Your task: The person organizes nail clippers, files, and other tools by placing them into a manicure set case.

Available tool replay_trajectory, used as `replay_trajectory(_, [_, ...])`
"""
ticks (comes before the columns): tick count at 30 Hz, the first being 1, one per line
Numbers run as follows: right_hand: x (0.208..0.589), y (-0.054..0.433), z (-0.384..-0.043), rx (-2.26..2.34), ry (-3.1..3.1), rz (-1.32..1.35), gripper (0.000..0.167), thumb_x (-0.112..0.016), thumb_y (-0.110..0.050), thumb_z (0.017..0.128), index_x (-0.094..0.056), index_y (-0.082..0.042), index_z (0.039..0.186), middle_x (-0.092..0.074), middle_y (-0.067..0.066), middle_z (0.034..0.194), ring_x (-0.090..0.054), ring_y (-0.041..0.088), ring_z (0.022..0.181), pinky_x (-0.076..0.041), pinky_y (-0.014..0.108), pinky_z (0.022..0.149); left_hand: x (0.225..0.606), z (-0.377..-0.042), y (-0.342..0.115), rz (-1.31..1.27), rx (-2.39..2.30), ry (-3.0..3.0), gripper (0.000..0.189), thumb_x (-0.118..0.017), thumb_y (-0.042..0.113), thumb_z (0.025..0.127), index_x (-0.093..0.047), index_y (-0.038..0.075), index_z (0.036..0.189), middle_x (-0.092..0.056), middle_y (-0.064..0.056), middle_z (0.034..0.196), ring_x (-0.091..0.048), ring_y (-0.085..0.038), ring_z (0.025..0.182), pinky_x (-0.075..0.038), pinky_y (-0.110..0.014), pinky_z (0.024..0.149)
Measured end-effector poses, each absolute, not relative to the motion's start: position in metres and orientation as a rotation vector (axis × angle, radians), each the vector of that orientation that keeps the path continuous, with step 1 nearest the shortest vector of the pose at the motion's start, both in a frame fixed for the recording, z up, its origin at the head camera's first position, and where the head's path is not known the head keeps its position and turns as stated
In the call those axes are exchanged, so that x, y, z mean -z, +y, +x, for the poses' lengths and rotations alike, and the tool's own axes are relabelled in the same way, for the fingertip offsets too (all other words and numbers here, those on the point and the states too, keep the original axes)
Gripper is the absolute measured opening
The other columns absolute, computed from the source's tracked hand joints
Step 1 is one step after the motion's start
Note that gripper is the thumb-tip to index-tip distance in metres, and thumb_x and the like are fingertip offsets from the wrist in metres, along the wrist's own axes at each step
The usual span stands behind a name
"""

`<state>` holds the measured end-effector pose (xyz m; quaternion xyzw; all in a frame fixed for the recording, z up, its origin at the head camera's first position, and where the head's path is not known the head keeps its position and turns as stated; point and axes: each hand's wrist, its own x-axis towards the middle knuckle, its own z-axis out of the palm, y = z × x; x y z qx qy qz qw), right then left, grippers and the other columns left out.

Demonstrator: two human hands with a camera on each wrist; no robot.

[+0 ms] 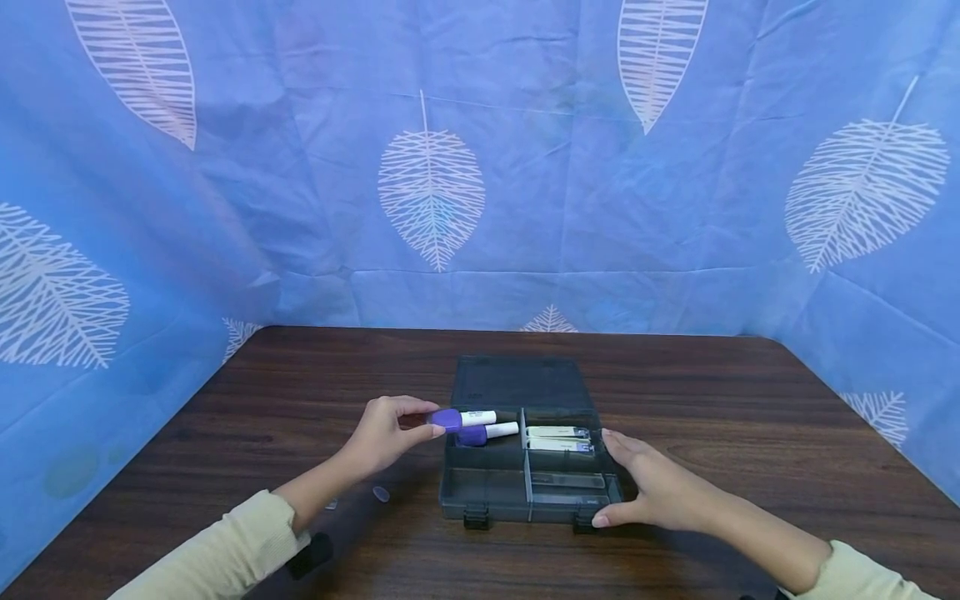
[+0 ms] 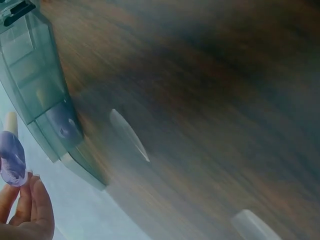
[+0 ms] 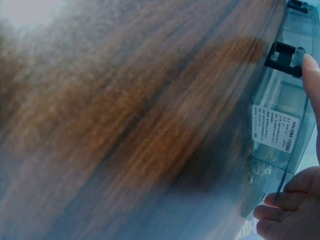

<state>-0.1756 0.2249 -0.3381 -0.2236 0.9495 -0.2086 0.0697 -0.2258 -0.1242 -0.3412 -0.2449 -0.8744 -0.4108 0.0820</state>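
Note:
My left hand pinches a small purple nail polish bottle with a white cap, above the left rear compartment of a dark see-through divided box. A second purple bottle with a white cap lies inside that compartment. Two pale green, flat labelled pieces lie in the right rear compartment. My right hand grips the box's right front corner, thumb by a black latch and fingers along the side wall. In the left wrist view the held bottle shows at the fingertips.
The box lid lies folded back on the dark wooden table. Left of the box, two small clear pieces rest on the tabletop. A blue leaf-patterned cloth hangs behind. The box's side wall has a white label.

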Motion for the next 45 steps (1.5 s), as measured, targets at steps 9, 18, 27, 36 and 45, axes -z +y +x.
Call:
replay_trajectory(9, [0.337, 0.224, -0.176, 0.635, 2.850, -0.672, 0.111, -0.068, -0.061, 0.070, -0.026, 0.013, 0.140, -0.028, 0.033, 0.144, -0.030, 0.051, 0.130, -0.034, 0.062, 0.098, 0.342, -0.232, -0.106, -0.806, 1.178, -2.598, 0.028, -0.071, 0.013, 0.081, -0.069, -0.001, 0.105, -0.069, -0.016, 0.104, -0.065, -0.016, 0.081, -0.056, -0.022, 0.070])
replay_trajectory(18, [0.336, 0.224, -0.175, 0.637, 2.848, -0.661, 0.110, -0.068, -0.061, 0.069, -0.027, 0.012, 0.140, -0.028, 0.033, 0.144, -0.031, 0.051, 0.130, -0.034, 0.063, 0.097, 0.347, -0.236, -0.097, -0.879, 1.082, -2.590, 0.028, -0.072, 0.013, 0.080, -0.069, -0.003, 0.104, -0.069, -0.016, 0.102, -0.067, -0.022, 0.090, -0.056, -0.028, 0.073])
replay_trajectory(27, [0.337, 0.224, -0.176, 0.629, 2.853, -0.650, 0.110, -0.069, -0.061, 0.069, -0.027, 0.012, 0.140, -0.029, 0.032, 0.144, -0.030, 0.051, 0.130, -0.034, 0.063, 0.097, 0.350, -0.235, -0.094, -0.931, 0.932, -2.652, 0.031, -0.071, 0.014, 0.081, -0.068, -0.002, 0.108, -0.068, -0.015, 0.105, -0.066, -0.025, 0.096, -0.056, -0.034, 0.077])
replay_trajectory(36, [0.336, 0.224, -0.175, 0.616, 2.868, -0.668, 0.110, -0.068, -0.062, 0.069, -0.029, 0.013, 0.139, -0.030, 0.033, 0.144, -0.031, 0.051, 0.129, -0.034, 0.062, 0.097, 0.347, -0.237, -0.091, -0.977, 0.830, -2.695, 0.030, -0.070, 0.014, 0.083, -0.068, -0.002, 0.108, -0.067, -0.015, 0.106, -0.065, -0.024, 0.094, -0.056, -0.031, 0.075])
replay_trajectory(45, [0.337, 0.223, -0.175, 0.623, 2.861, -0.684, 0.111, -0.068, -0.062, 0.069, -0.028, 0.014, 0.139, -0.029, 0.033, 0.144, -0.030, 0.052, 0.129, -0.034, 0.063, 0.098, 0.332, -0.249, -0.084, -1.046, 0.817, -2.810, 0.022, -0.074, 0.006, 0.077, -0.071, -0.004, 0.096, -0.070, -0.015, 0.093, -0.065, -0.020, 0.081, -0.055, -0.027, 0.068])
